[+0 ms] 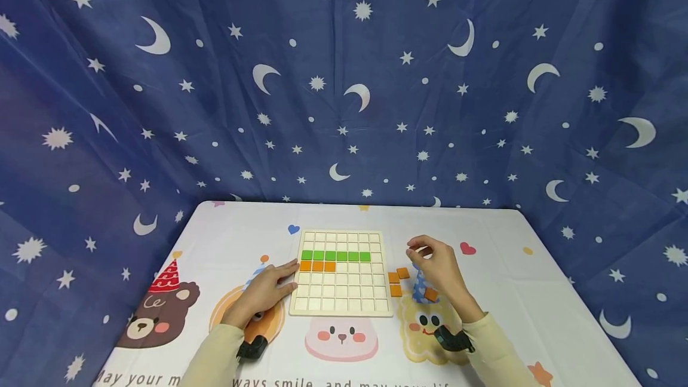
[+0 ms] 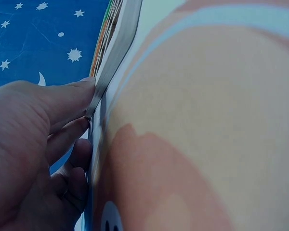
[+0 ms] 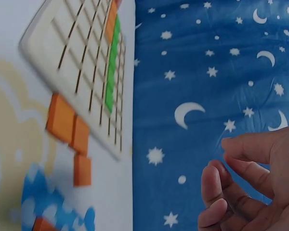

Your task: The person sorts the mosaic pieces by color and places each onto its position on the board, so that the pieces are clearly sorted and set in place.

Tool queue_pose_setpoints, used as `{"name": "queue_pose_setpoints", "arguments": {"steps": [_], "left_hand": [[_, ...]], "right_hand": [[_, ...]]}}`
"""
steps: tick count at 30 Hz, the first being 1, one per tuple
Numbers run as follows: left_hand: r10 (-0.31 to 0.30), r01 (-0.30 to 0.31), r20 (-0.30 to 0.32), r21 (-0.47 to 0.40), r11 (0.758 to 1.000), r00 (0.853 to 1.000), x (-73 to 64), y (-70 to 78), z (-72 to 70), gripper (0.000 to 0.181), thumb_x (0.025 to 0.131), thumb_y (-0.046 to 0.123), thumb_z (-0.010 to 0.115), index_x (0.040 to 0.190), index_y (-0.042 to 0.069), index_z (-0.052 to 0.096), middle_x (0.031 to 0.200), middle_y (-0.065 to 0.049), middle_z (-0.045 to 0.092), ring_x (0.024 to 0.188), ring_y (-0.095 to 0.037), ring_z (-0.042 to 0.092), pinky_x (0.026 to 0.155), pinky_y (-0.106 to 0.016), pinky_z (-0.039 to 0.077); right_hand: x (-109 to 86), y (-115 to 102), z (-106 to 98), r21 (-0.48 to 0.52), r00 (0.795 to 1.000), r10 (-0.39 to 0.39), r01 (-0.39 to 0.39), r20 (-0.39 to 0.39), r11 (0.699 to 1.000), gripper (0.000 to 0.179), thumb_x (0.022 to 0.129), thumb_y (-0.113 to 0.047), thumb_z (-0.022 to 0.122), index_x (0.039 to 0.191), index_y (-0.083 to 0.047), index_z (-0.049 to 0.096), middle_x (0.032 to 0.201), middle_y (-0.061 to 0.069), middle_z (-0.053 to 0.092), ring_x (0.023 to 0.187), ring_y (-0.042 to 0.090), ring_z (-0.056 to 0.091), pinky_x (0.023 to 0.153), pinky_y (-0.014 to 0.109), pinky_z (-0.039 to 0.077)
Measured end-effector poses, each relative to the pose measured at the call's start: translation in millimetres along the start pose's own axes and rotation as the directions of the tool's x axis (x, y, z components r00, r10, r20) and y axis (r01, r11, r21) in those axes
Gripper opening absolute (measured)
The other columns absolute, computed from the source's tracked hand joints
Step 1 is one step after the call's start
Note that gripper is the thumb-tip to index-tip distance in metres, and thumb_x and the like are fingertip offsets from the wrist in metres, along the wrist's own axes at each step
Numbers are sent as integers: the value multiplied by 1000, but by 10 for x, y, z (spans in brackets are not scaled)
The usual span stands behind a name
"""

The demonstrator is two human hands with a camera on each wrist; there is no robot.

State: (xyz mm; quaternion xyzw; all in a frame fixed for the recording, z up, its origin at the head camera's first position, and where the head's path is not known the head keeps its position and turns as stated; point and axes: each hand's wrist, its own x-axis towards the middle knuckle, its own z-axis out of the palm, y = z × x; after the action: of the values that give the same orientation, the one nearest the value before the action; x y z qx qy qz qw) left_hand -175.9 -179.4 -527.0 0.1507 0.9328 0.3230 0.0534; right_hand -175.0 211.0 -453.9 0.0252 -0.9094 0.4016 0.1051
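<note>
A pale square grid board lies on the table. One row of it holds several green tiles, and the row below holds three orange tiles at its left end. At the board's left edge rests my left hand, its fingertips against the rim, as the left wrist view also shows. My right hand is raised to the right of the board, fingers loosely bent, and nothing shows between the fingertips in the right wrist view. Nearest to it are loose orange tiles by the board's right edge.
One more orange tile lies apart, below my right hand. The white tablecloth carries printed cartoon figures, including a bear. Behind the table hangs a dark blue curtain with moons and stars.
</note>
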Motion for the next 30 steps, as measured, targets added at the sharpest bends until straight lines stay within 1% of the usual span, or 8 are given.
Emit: {"name": "queue_pose_setpoints", "arguments": {"steps": [3,5,10,15,20,24,26,30], "left_hand": [[9,-9,-2,1,1000,1000,4,-2,-6,51,94,26,67,142,14,55,154,3,45,116,-26,56,99,-45,46],[11,-11,-4,1,1000,1000,4,0,-12,51,94,27,67,142,15,55,154,2,45,117,-27,56,99,-46,46],[7,-7,-1,1,1000,1000,10,1,-10,51,94,27,66,142,16,54,154,2,44,122,-30,54,102,-48,44],[9,-9,-4,2,1000,1000,4,-4,2,51,94,27,67,142,15,55,154,2,45,120,-30,55,101,-48,45],[8,-8,-8,-1,1000,1000,-2,-9,2,51,93,25,67,141,14,55,153,2,45,125,-33,53,103,-50,44],[-1,1,-1,-8,1000,1000,7,-16,7,52,93,26,68,142,16,54,154,2,45,131,-37,50,106,-52,41],[-6,6,2,-10,1000,1000,11,-16,7,52,93,26,68,142,16,54,154,3,44,131,-36,49,107,-52,41],[1,-1,0,-12,1000,1000,11,-21,12,52,93,26,68,142,16,54,154,3,45,127,-33,52,104,-50,43]], "right_hand": [[-7,89,-48,-17,1000,-4,4,-8,1000,13,88,-16,73,101,-12,73,93,4,74,80,18,65,65,24,51],[-12,136,-85,-24,1000,-1,1,-9,1000,15,87,-16,74,101,-10,73,94,5,74,80,18,65,67,24,52],[-22,252,-182,-43,1000,20,-20,-11,999,18,88,-16,74,104,-9,72,97,7,74,83,21,66,66,24,52],[-56,366,-242,-53,999,32,-32,-12,998,20,87,-15,74,105,-7,72,97,9,74,83,23,67,65,24,51],[-114,453,-236,-77,999,47,-48,-10,996,19,87,-16,74,103,-7,72,96,10,74,82,22,67,68,24,51],[-172,508,-213,-94,997,78,-76,14,993,19,87,-16,74,103,-8,72,97,9,74,83,21,66,69,25,51],[-200,531,-202,-101,995,96,-93,29,991,19,87,-16,74,103,-7,72,97,9,74,82,20,66,69,25,50],[-244,599,-187,-107,990,132,-126,54,986,20,85,-16,75,103,-7,72,96,7,73,78,15,65,68,24,49]]}}
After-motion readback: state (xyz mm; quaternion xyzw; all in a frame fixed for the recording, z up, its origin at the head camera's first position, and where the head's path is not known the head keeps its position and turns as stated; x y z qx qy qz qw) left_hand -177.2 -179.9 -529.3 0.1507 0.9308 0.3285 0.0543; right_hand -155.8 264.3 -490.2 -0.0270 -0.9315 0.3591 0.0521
